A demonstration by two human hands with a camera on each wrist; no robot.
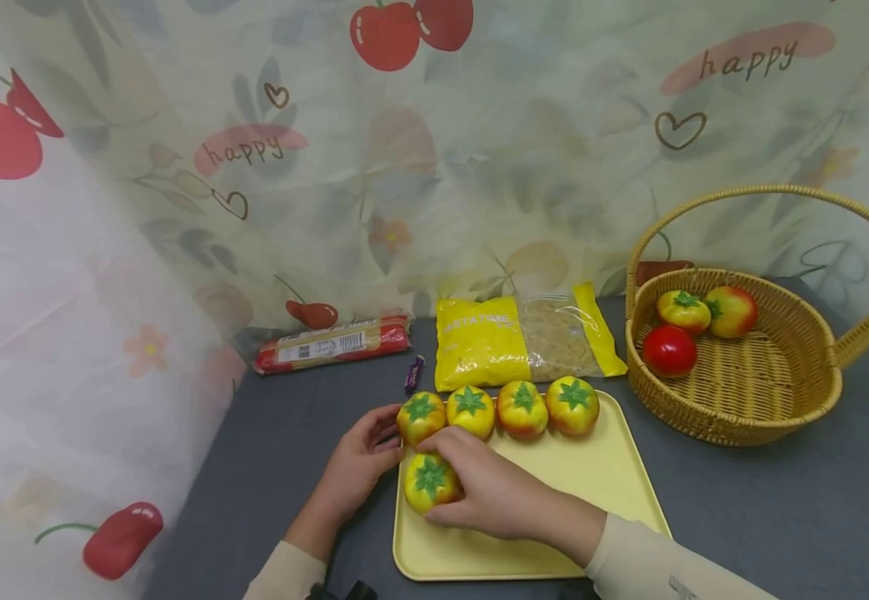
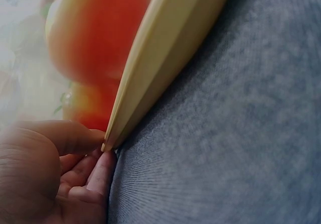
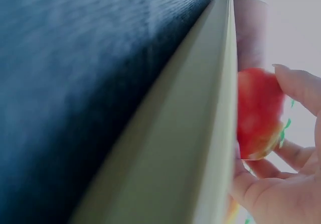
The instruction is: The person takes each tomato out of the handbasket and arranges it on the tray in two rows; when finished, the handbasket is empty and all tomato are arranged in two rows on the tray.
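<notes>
My right hand (image 1: 494, 492) holds a yellow-and-red toy tomato (image 1: 430, 482) with a green star-shaped top, low over the left part of the yellow tray (image 1: 539, 533). In the right wrist view, that hand's fingers (image 3: 298, 86) curl round the red side of the fruit. My left hand (image 1: 355, 467) is at the tray's left edge. The left wrist view shows its thumb and fingers pinching the tray rim (image 2: 113, 133). Several similar tomatoes (image 1: 522, 410) stand in a row along the tray's far side, the leftmost one beside my left fingers.
A wicker basket (image 1: 734, 421) with a tall handle stands at the right, holding three red or yellow-red fruits (image 1: 670, 350). Behind the tray lie a yellow zip bag (image 1: 482, 342), a red-and-clear packet (image 1: 337, 343) and a small purple wrapper (image 1: 414, 375). A printed curtain (image 1: 434, 167) borders the table.
</notes>
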